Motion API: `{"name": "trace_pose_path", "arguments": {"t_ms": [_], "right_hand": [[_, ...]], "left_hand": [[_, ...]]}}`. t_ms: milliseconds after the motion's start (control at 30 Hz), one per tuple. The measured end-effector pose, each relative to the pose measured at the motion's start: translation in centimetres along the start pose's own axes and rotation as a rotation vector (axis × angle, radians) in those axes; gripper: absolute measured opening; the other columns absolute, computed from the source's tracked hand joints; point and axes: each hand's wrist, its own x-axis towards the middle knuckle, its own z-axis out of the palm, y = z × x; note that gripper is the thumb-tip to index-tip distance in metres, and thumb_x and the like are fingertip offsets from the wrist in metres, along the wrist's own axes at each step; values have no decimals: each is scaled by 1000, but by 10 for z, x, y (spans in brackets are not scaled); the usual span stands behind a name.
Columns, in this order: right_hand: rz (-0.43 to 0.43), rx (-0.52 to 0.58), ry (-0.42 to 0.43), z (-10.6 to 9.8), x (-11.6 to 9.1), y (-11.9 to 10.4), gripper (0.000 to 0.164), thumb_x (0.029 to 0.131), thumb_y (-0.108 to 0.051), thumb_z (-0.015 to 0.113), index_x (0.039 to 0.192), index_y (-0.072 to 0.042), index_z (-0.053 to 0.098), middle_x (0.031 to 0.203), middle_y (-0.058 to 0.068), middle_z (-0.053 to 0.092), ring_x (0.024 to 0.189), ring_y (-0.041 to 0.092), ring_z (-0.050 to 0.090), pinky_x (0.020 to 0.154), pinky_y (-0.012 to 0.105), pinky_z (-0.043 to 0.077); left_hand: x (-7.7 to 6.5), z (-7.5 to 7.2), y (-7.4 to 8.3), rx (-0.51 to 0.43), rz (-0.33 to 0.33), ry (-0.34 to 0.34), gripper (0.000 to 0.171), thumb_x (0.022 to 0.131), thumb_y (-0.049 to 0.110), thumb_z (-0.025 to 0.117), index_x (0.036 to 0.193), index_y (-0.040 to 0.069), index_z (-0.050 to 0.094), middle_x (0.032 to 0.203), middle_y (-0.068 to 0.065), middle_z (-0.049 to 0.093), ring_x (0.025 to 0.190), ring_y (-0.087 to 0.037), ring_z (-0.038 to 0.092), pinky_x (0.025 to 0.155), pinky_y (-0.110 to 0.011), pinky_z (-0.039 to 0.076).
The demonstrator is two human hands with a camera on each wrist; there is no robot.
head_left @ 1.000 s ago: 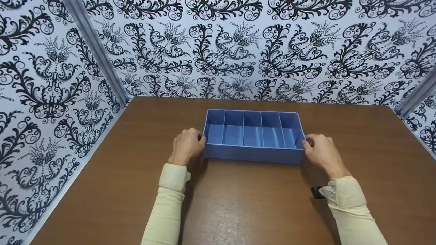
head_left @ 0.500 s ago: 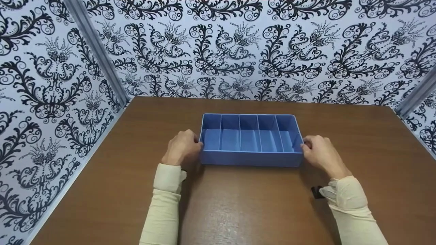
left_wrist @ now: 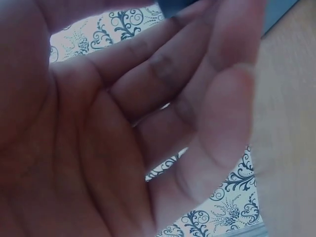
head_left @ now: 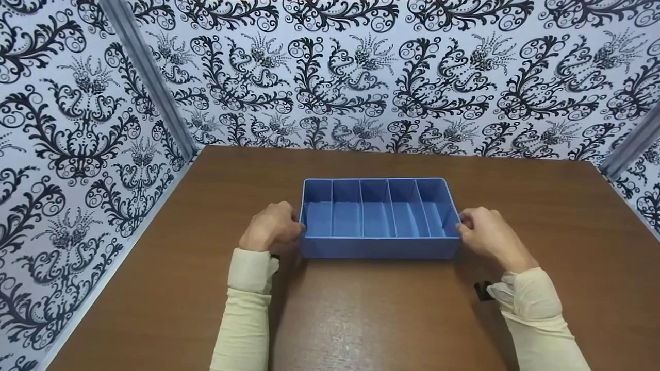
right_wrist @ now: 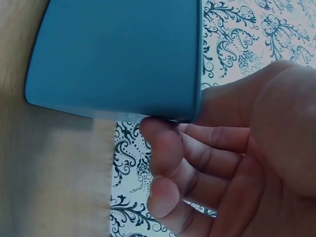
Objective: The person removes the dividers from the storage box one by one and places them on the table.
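Observation:
A blue plastic drawer bin [head_left: 379, 248], split by thin dividers into several bare compartments, stands on the brown table in the head view. My left hand [head_left: 272, 226] grips its left end wall, fingers curled. In the left wrist view, the palm and bent fingers of the left hand [left_wrist: 123, 113] fill most of the picture, and only a dark corner of the bin [left_wrist: 174, 6] shows at the top. At the opposite end, my right hand [head_left: 487, 234] pinches the right wall near the front corner. The right wrist view has curled fingers [right_wrist: 165, 150] at the edge of the bin [right_wrist: 118, 54].
The wooden table [head_left: 361, 319] reaches back to a white wall [head_left: 350, 77] with black scrollwork. A similar patterned panel [head_left: 67, 154] borders the left side, with a grey strip [head_left: 149, 77] at the corner. Pale sleeves [head_left: 242, 324] cover both forearms.
The bin has slid toward me and a little left, its left end coming nearer so that it sits squarer. My left hand moved down and left with it; the right hand shifted only slightly.

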Motion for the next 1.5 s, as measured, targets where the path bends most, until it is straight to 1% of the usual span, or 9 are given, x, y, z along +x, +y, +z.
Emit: {"name": "trace_pose_path", "arguments": {"t_ms": [100,200,367,633,800,1067,1200,1367,1500], "right_hand": [[-3,3,-11,-1,-1,-1,15,92,-7,57,88,2,68,67,5,56,61,20,51,55,34,37],[-8,13,-26,-2,-3,-2,15,92,-7,57,84,1,67,64,4,53,59,19,49,53,34,36],[-3,26,-58,-4,-5,-4,14,90,-7,59,89,2,70,68,4,59,62,19,51,57,34,39],[-11,-2,-85,-7,-4,-4,15,89,-9,64,93,4,70,78,8,67,71,21,59,65,38,46],[-15,-8,-104,-9,-3,-3,16,90,-10,64,94,4,70,77,7,66,71,22,59,65,38,46],[21,-3,-90,-17,-3,-7,26,93,-20,64,99,5,71,91,16,70,84,31,64,77,51,50],[44,10,-54,-20,0,-12,30,95,-24,61,102,4,70,95,19,70,89,34,65,80,53,50],[42,18,-40,-21,6,-22,32,96,-26,61,102,4,69,94,18,70,87,33,64,79,51,49],[37,21,-29,-21,12,-29,31,97,-25,60,102,4,69,94,18,70,86,33,64,79,51,49]], "left_hand": [[0,0,1,1,-2,14,20,89,24,60,78,10,70,76,-6,62,68,-24,57,57,-37,42],[1,3,2,-3,9,55,25,93,30,60,86,9,71,80,-7,63,74,-25,58,64,-40,44],[6,9,3,-1,33,114,29,95,33,61,93,7,72,82,-7,64,78,-26,58,71,-45,46],[16,16,4,15,17,138,34,96,32,61,110,2,71,93,-11,67,79,-26,59,71,-45,47],[20,20,4,47,10,162,35,97,31,60,112,2,70,99,-14,69,81,-27,62,72,-45,49],[24,23,2,63,29,222,30,97,28,61,106,2,72,95,-15,70,80,-28,64,76,-49,51],[25,24,1,67,49,249,28,96,27,61,103,2,72,92,-14,70,78,-28,64,73,-48,52],[27,27,0,97,91,300,25,95,25,62,95,1,72,88,-15,70,75,-28,65,70,-49,53],[28,28,-2,87,91,294,25,95,24,62,91,2,72,81,-12,66,69,-25,60,65,-45,50]]}}
